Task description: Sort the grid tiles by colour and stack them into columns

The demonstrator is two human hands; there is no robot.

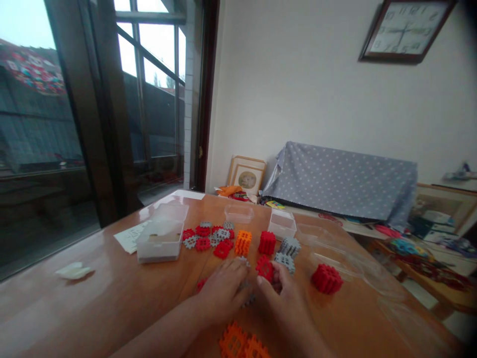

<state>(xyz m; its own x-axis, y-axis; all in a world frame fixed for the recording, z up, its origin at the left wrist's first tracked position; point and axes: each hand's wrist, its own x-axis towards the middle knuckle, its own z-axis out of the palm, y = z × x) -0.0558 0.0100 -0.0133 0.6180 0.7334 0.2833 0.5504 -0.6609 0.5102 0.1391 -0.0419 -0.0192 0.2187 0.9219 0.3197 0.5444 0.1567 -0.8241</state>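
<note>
My left hand lies palm down on the wooden table, its fingers curled over grey waffle-shaped pieces that show at its edge. My right hand is beside it, fingers pinched on a red waffle piece. Around the hands lie more interlocking plastic pieces: an orange cube, a red cube, grey blocks, a red cube to the right and flat orange pieces near my forearms. Loose red and grey tiles are scattered behind.
A clear plastic box stands at the left on a paper sheet, with smaller clear containers and lids behind the pieces. A crumpled white tissue lies far left. A window, a covered sofa and cluttered shelves surround the table.
</note>
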